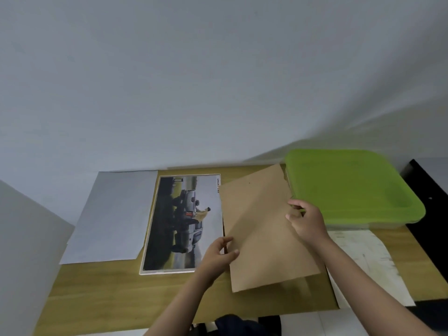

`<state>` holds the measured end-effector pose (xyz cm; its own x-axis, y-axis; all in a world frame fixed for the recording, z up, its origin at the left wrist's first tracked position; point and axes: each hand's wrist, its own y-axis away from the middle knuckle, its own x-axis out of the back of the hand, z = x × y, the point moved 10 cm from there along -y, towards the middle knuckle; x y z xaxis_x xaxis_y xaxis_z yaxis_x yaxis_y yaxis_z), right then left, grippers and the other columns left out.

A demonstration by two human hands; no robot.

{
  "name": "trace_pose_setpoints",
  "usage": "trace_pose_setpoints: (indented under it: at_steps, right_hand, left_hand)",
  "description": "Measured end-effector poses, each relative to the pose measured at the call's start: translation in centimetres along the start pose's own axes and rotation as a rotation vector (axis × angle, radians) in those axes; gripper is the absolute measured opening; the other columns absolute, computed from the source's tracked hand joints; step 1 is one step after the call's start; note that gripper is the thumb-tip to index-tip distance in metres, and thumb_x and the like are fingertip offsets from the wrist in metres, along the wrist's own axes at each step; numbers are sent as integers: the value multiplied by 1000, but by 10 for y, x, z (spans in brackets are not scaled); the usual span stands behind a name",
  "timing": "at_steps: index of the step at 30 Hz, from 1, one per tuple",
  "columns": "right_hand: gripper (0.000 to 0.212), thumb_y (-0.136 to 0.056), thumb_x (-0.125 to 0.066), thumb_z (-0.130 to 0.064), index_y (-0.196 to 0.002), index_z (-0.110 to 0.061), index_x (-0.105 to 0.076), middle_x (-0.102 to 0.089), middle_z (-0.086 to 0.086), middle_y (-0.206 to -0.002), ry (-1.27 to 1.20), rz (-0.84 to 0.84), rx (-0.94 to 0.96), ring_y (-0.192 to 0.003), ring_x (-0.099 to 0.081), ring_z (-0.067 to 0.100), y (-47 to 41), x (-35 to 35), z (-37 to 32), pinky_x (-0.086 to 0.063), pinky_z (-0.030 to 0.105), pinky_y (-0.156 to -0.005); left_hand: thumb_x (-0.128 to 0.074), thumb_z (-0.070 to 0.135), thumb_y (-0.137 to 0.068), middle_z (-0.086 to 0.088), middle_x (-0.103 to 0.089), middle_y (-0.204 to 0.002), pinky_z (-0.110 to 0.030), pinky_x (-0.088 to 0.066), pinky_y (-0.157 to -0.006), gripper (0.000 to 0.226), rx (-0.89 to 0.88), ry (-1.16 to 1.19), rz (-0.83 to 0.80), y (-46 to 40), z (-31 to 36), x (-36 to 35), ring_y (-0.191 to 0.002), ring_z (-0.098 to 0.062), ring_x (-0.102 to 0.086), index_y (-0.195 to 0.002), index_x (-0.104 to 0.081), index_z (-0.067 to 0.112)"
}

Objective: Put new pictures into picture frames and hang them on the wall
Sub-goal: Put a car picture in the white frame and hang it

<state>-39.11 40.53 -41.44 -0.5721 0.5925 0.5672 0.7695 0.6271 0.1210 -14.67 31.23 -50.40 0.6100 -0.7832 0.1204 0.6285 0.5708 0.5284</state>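
A white picture frame (155, 226) lies flat on the wooden table (97, 292), showing a car picture (184, 221). To its right I hold a brown backing board (261, 229) tilted above the table. My left hand (218, 253) pinches the board's near left edge. My right hand (308, 221) grips its right edge, close to the green lid. A blank white sheet (111, 214) lies left of the frame.
A green-lidded plastic box (351, 185) stands at the back right. A stained white sheet (363, 258) lies in front of it, under my right forearm. A bare white wall (194, 81) rises behind the table. A black object (429, 190) sits at the far right.
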Motion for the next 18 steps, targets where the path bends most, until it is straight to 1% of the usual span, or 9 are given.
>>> trace_pose_setpoints:
  at_steps: [1, 3, 5, 7, 9, 12, 15, 18]
  right_hand:
    - [37, -80, -64, -1, -116, -12, -63, -57, 8, -119, 13, -9, 8, -111, -54, 21, -1, -4, 1, -40, 28, -95]
    - [35, -82, -64, -2, -116, -12, -63, -55, 8, -119, 29, -24, 13, -110, -52, 19, 0, -12, 4, -35, 24, -93]
    - [33, -83, -64, -2, -115, -11, -63, -54, 10, -118, 48, -26, 8, -109, -53, 21, 2, -19, 11, -35, 23, -93]
    - [31, -84, -63, -4, -114, -10, -63, -52, 12, -118, 72, -39, 13, -110, -53, 24, 3, -26, 19, -36, 25, -95]
    - [30, -86, -62, -4, -115, -9, -62, -50, 14, -118, 80, -50, 16, -108, -53, 23, 5, -30, 26, -35, 23, -95]
    - [30, -88, -59, -5, -118, -6, -60, -46, 13, -114, 96, -39, 4, -99, -50, 20, 8, -29, 37, -32, 18, -90]
    - [29, -88, -59, -5, -117, -2, -60, -43, 9, -107, 137, -34, 49, -92, -49, 18, 10, -30, 43, -32, 16, -87]
    - [29, -86, -62, -7, -115, -2, -61, -44, 12, -109, 169, -60, 70, -95, -52, 23, 9, -36, 47, -33, 17, -86]
  left_hand:
    - [-63, 24, -86, -2, -43, -138, -35, -48, -98, 52, 3, -30, 19, 0, 0, 2, -119, -18, -47, -134, -42, 21]
    - [-63, 27, -86, -3, -42, -139, -37, -45, -101, 56, 8, -73, 52, 2, -2, 5, -122, -20, -46, -137, -40, 19]
    - [-63, 30, -86, -3, -42, -138, -41, -46, -102, 57, 8, -118, 93, 4, -2, 9, -122, -22, -47, -137, -40, 20]
    - [-63, 30, -86, -3, -42, -138, -41, -46, -102, 57, 7, -164, 134, 6, -1, 12, -121, -22, -47, -137, -40, 20]
    - [-63, 27, -86, -3, -42, -139, -38, -43, -104, 57, -13, -202, 162, 6, 3, 12, -124, -21, -44, -138, -39, 19]
    - [-64, 24, -85, -2, -40, -141, -32, -38, -105, 61, -48, -283, 192, 4, 12, 8, -128, -18, -41, -139, -36, 17]
    - [-67, 21, -82, -1, -34, -141, -25, -36, -103, 63, -67, -385, 200, 1, 17, 3, -123, -15, -41, -137, -36, 17]
    - [-69, 19, -80, -1, -28, -140, -19, -35, -99, 65, -62, -450, 211, -1, 15, 0, -117, -12, -39, -136, -37, 16]
